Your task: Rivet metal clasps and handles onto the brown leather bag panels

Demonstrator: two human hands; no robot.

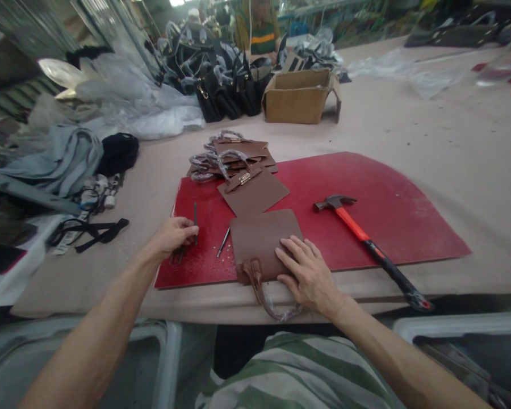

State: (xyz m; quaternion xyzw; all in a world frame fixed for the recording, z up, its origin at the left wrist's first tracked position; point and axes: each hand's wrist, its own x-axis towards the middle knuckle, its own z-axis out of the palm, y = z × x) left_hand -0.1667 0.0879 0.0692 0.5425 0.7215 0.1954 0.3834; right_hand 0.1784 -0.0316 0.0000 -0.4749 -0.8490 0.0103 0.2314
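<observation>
One brown handled panel [259, 233] lies flat on a red board [383, 187], under the right hand [310, 270], fingers slightly spread. Left hand [175, 236]: fingers pinch a thin dark rod [195, 216]. Metal rod [223, 243] lies between the two hands' fingers; claw hammer [377, 254], right of right fingers; brown pieces [259, 193] with handles, beyond both.

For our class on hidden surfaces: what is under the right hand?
The brown panel, lying on the red board. The panel's surface directly beneath the right hand is covered.
</observation>
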